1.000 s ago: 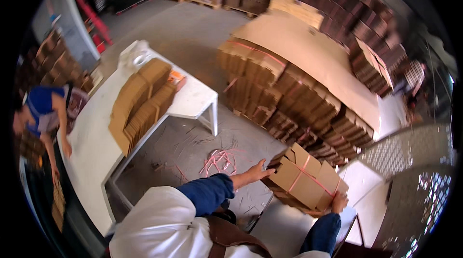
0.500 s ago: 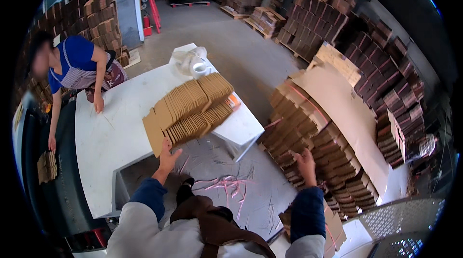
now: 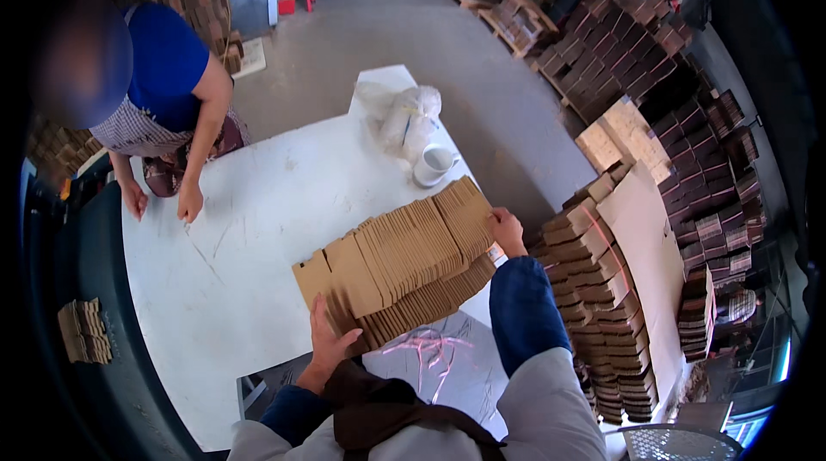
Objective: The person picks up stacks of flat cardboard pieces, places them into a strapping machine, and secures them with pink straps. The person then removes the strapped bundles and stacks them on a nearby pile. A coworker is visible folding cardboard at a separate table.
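A long stack of folded brown cardboard pieces (image 3: 404, 241) lies fanned in two rows along the near right part of the white table (image 3: 206, 289). At its near left end is my left hand (image 3: 327, 345), fingers stretched up along the cardboard's edge and thumb spread apart. My right hand (image 3: 508, 231) reaches around the right end of the stack, its fingers bent against the cardboard. A white mug (image 3: 433, 166) stands just beyond the stack, beside a clear plastic bag (image 3: 409, 121).
Across the table at left, a person in a blue top (image 3: 172, 65) rests both hands near the table edge. A small cardboard bundle (image 3: 84, 332) lies on the dark surface at left. Tall cardboard stacks (image 3: 594, 306) stand at right. Pink straps (image 3: 426, 349) litter the floor.
Both my hands have come to the ends of the cardboard stack, the right one moving in from beside the tall stacks. My view has moved closer to the table. The other person's hands are now closer together.
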The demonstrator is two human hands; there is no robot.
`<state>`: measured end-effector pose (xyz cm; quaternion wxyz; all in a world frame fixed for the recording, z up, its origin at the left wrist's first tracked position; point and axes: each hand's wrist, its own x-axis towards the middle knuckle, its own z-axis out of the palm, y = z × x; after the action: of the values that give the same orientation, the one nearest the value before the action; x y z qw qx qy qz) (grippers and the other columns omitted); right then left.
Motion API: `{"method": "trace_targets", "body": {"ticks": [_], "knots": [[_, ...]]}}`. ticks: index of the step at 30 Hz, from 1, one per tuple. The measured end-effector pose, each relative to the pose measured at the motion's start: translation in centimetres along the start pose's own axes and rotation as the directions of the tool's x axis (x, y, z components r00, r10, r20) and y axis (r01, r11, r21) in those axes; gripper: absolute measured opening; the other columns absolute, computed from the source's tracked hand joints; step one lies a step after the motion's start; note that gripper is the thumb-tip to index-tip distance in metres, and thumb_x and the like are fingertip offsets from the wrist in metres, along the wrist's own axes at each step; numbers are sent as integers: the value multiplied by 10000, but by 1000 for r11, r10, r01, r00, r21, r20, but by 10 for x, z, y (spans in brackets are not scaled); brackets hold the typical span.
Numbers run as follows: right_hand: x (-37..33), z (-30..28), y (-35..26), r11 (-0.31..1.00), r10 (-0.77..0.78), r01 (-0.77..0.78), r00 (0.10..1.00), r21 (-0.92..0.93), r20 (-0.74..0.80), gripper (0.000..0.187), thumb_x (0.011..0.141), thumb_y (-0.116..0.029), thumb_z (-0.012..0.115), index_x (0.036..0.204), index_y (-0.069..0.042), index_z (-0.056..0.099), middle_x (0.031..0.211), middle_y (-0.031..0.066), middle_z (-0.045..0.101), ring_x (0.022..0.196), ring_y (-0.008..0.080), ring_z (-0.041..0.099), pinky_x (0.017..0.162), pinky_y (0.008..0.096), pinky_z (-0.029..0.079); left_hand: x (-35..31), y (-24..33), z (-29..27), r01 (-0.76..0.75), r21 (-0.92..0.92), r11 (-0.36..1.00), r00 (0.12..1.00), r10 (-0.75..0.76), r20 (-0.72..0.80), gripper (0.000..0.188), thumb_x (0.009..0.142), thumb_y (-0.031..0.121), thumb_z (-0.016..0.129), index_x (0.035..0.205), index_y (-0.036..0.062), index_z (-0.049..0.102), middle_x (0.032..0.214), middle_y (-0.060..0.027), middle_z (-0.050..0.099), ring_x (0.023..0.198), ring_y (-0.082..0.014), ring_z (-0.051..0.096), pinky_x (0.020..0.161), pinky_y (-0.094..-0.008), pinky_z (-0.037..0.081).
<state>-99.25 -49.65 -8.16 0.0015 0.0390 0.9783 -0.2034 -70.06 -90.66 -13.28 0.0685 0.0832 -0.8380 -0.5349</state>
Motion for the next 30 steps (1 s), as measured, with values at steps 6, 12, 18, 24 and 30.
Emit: {"method": "trace_targets", "body": {"ticks": [6,12,18,24,30], "knots": [[-84,-24,-93,789,-176,-114,899,604,400,395,1005,-314,464,1295,-57,544,1168,91,642,1083,174,594,944,329,446,12,19,-16,-100,20,995,992,98,77,1228,540,362,891,1467,-3,173,1522,-265,161,1393,-421,223,1136,-443,239],[-102,38,-93,900,-245,85,910,428,335,488,1007,-389,393,1404,-108,434,1317,177,540,1229,316,501,1031,363,379,56,26,-18,90,-307,947,979,-27,201,1271,482,197,930,1467,-9,154,1457,-218,311,1347,-377,326,1121,-414,269],[-140,33,-97,877,-103,-54,949,477,298,479,1013,-391,347,1413,-137,420,1283,237,539,1191,399,512,1012,409,396,59,6,0,200,-384,901,938,-64,339,940,536,48,883,1317,7,361,1240,-116,529,1135,-259,536,973,-359,438],[-263,43,-46,738,95,-178,982,651,160,521,1025,-423,269,1450,-133,352,1305,227,531,1242,384,482,1047,390,356,38,5,9,236,-383,893,840,10,542,800,563,58,878,1240,24,452,1093,-86,626,1004,-226,614,860,-320,507],[-473,-8,-6,638,453,-259,888,725,-82,552,1015,-471,252,1456,-147,331,1278,210,553,1185,376,523,1010,395,384,-24,124,36,-383,-239,892,367,385,847,685,561,126,888,1147,33,546,1022,-70,661,952,-224,639,839,-328,523]]}}
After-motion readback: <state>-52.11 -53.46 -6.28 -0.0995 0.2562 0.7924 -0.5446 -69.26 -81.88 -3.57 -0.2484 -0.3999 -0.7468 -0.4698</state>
